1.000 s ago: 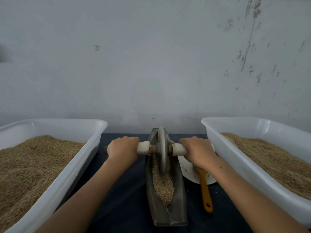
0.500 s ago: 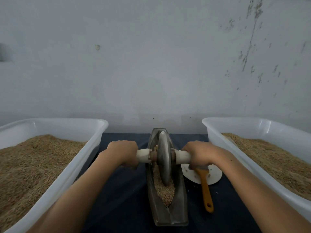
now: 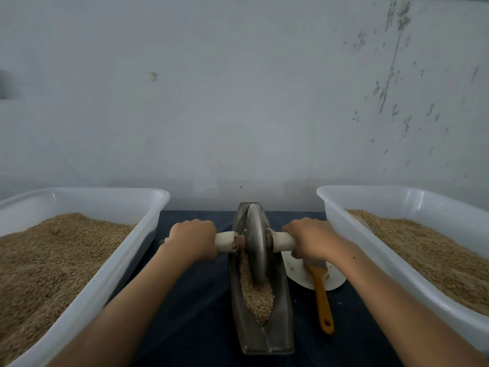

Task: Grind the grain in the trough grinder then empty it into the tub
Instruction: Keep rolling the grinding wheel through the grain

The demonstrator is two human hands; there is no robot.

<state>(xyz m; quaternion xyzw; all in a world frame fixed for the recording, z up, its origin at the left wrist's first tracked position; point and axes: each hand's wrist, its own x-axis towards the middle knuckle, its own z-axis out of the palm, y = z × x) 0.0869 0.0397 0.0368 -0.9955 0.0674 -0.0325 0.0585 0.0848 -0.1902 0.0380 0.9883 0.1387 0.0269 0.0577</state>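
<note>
A grey boat-shaped trough grinder [image 3: 277, 332] lies lengthwise on the dark table between two tubs. Its metal wheel [image 3: 256, 247] stands upright in the trough, at the far half. Tan grain [image 3: 258, 295] fills the groove in front of the wheel. My left hand [image 3: 193, 239] grips the pale left handle [image 3: 225, 241] of the axle. My right hand [image 3: 311, 238] grips the right handle [image 3: 283, 241]. A white tub [image 3: 111, 263] heaped with grain stands at the left, and a second white tub [image 3: 370, 250] with grain stands at the right.
A brush with an orange handle [image 3: 321, 295] lies on a white plate [image 3: 296, 271] just right of the trough, partly under my right wrist. A bare grey wall rises right behind the table. Dark cloth [image 3: 190, 308] covers the table between the tubs.
The wheel rolled toward me half a second ago, and has since rolled back a little toward the far end. Both hands have kept their grip on the handles.
</note>
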